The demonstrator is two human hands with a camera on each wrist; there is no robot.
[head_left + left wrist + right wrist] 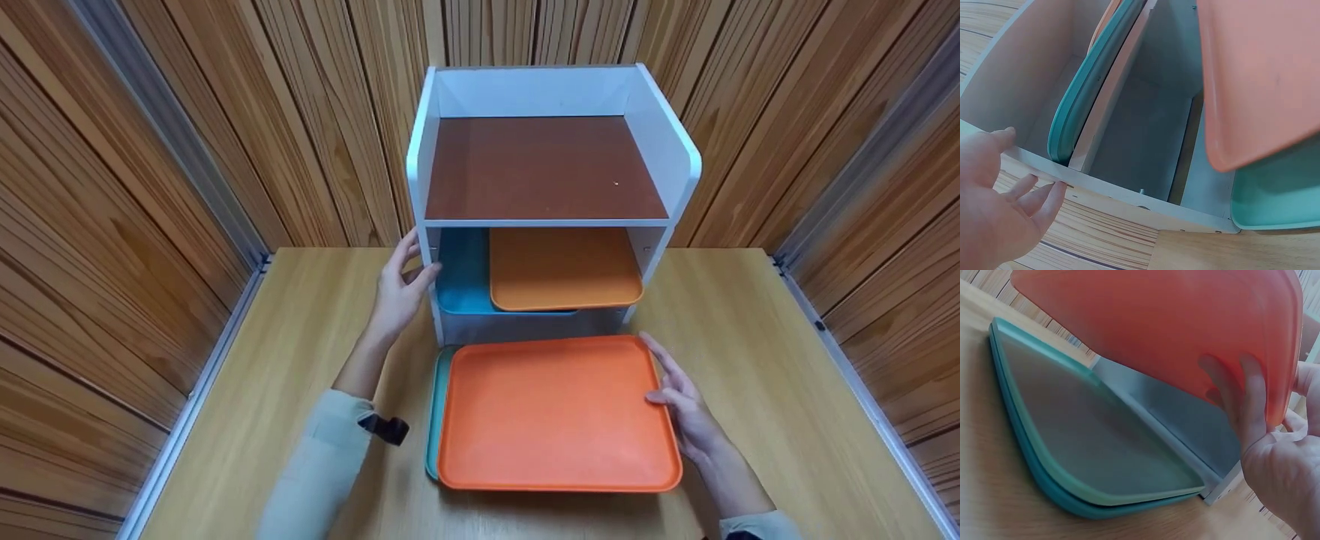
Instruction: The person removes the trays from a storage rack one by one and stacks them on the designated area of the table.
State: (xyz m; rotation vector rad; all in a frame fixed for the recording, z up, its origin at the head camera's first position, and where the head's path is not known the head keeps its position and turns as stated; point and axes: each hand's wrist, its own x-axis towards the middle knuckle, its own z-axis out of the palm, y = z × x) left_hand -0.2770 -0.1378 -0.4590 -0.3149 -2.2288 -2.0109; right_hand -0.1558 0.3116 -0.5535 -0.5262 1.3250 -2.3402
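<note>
tray, smooth, orange, round-cornered and raised-rimmed, is gripped at its right edge by the right hand, thumb above, fingers below, and is held over stacked green trays before the white-sided shelf. the shelf's left side is pinched by the left hand, thumb inside, fingers outside.

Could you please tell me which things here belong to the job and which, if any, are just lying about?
Likely part of the job:
- red-orange tray
- right hand
- left hand
- white shelf unit
- green tray
- blue tray
- light-orange tray

Just surroundings:
- wooden table
- wood-grain walls
- black wristband
</note>
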